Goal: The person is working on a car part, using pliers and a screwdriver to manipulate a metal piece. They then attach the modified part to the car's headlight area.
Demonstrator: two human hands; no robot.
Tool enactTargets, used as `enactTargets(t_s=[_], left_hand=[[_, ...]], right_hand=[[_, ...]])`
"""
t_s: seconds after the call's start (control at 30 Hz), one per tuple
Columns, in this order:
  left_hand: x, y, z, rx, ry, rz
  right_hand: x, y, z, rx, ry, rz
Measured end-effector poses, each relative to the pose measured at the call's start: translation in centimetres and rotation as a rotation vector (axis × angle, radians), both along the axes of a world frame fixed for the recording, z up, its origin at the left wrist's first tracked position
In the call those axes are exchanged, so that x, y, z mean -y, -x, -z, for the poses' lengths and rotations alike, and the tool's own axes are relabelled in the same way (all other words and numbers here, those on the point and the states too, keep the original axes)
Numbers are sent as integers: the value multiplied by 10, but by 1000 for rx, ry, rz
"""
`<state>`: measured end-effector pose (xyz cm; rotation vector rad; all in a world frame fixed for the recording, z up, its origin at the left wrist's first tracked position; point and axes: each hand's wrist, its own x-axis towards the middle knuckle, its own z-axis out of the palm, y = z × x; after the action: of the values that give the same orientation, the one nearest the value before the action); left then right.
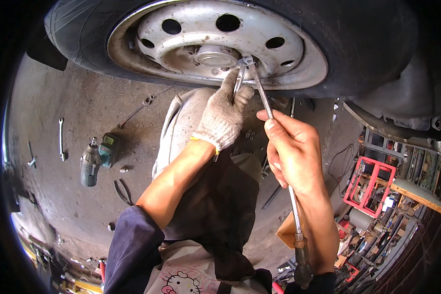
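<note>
A silvery steel wheel (pixel 191 25) on a black tyre (pixel 78 36) fills the top of the view. My left hand (pixel 220 115), in a knitted glove, is close below the hub. Its forefinger and thumb close about a short metal shaft (pixel 240 79) that rises to the wheel. My bare right hand (pixel 296 152) is wrapped round a long breaker bar (pixel 260 90). The hinged head of this bar meets the shaft's upper end beside the round hub cap (pixel 216 56). Its dark grip hangs down along my right forearm. The glove hides the shaft's lower end.
On the floor at left lie a cordless impact wrench (pixel 89 164), a spanner (pixel 61 139), a ratchet-like tool (pixel 138 109) and pliers (pixel 123 192). Several nuts (pixel 250 134) lie between my arms. A red frame (pixel 370 186) and cluttered tools stand at right.
</note>
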<state>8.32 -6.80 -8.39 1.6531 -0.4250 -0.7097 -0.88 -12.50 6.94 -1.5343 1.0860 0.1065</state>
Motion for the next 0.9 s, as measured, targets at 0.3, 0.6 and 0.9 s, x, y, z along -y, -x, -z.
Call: enactTargets(t_s=[0.3,0.6,0.9], left_hand=[[-5,0,-19,-57,-68,10],[-36,12,-54,132,-136,263],[-39,45,-57,-165,167,416]], right_hand=[[1,7,12,91,-74,43],[-13,76,59,153,602,-192],[-29,144,48,150,754,-150]])
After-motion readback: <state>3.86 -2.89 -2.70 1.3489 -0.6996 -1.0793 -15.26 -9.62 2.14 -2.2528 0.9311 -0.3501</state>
